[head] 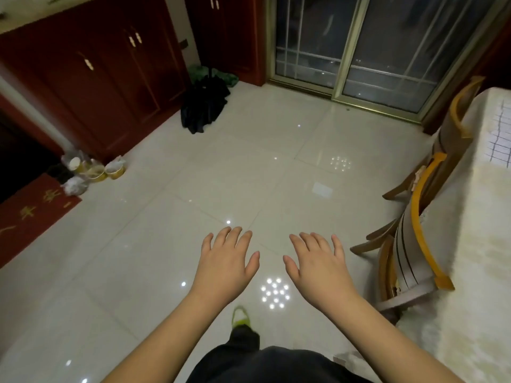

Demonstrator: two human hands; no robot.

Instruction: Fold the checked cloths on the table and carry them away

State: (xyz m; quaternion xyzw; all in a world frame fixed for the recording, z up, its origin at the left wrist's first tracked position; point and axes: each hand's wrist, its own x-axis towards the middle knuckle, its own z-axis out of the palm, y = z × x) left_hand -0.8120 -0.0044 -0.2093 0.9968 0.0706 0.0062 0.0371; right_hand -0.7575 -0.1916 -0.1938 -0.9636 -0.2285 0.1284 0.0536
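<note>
- Glossy pale floor tiles [221, 167] fill my feed, ceiling lights mirrored in them; red cabinet doors [105, 78] run along ten o'clock and a dark sliding glass door [359, 51] stands at one o'clock.
- Both hands hover palm-down over the floor at six o'clock, holding nothing: my left hand [225, 262] and right hand [320, 265] are side by side, fingers straight and lightly spread, thumbs pointing toward each other with a gap between them.
- At three o'clock the table [470, 244], under a cream covering, runs along the frame's right edge, with wooden chairs [423, 217] tucked against it.
- One checked cloth [502, 134] lies on the tabletop at about two o'clock, cut off by the frame edge; I cannot tell whether it is folded, nor whether others lie beyond view.
- My judgement: the job has barely begun. I stand facing away from the table, one green shoe [240, 319] forward, well apart from the cloth.
- What is left, as far as I can see: turning to the table, folding, and carrying off.
- Elsewhere: a dark heap of fabric [204, 103] at eleven o'clock, and food tubs [94, 170] beside a red mat [30, 214] at nine.
</note>
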